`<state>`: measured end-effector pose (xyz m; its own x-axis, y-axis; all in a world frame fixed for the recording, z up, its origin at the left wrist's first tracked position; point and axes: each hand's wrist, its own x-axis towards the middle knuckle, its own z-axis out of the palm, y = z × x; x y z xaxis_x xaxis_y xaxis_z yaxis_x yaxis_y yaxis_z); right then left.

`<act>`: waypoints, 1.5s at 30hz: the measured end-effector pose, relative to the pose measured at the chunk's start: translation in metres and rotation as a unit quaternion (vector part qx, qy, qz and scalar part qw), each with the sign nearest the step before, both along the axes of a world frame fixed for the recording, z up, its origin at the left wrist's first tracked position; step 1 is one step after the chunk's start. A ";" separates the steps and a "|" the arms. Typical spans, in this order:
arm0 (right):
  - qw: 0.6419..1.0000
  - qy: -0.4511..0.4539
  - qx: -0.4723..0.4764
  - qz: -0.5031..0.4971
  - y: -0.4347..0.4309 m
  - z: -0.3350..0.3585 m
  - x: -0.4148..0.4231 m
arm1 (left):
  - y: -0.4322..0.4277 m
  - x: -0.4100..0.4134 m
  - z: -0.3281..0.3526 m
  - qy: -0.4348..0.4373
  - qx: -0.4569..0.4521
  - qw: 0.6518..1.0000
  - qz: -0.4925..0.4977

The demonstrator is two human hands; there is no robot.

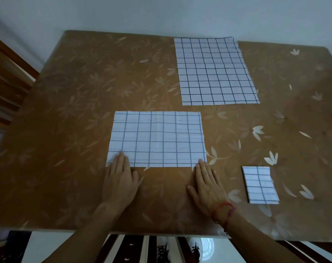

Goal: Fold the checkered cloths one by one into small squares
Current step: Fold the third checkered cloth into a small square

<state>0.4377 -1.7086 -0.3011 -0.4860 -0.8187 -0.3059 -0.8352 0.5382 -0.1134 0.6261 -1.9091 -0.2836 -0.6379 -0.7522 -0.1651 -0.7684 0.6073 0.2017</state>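
Both hands, left hand (119,179) and right hand (207,183), are lying flat, grips spread, fingertips pressing the half-folded checkered cloth (157,139) at frame centre on the worktop (66,111). Next fold likely needs corners pinched, carried sideways.

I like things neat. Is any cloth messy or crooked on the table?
Mostly neat. The big unfolded cloth at the far side hangs slightly past the table edge, its right edge a little wavy. The half-folded cloth and small folded square lie flat.
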 end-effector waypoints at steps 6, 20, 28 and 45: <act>1.000 -0.018 -0.007 -0.022 -0.005 0.002 -0.003 | 0.019 -0.070 -0.002 0.044 0.033 0.996 -0.065; 0.914 -0.193 -0.194 -0.299 -0.072 0.032 -0.082 | 0.011 -0.096 -0.022 0.017 0.023 0.997 -0.070; 0.780 -0.347 -0.243 -0.461 -0.117 0.035 -0.110 | 0.009 -0.095 -0.025 0.031 0.037 0.997 -0.066; 0.724 -0.419 -0.251 -0.488 -0.103 0.030 -0.105 | 0.006 -0.084 -0.017 0.087 0.043 0.987 -0.126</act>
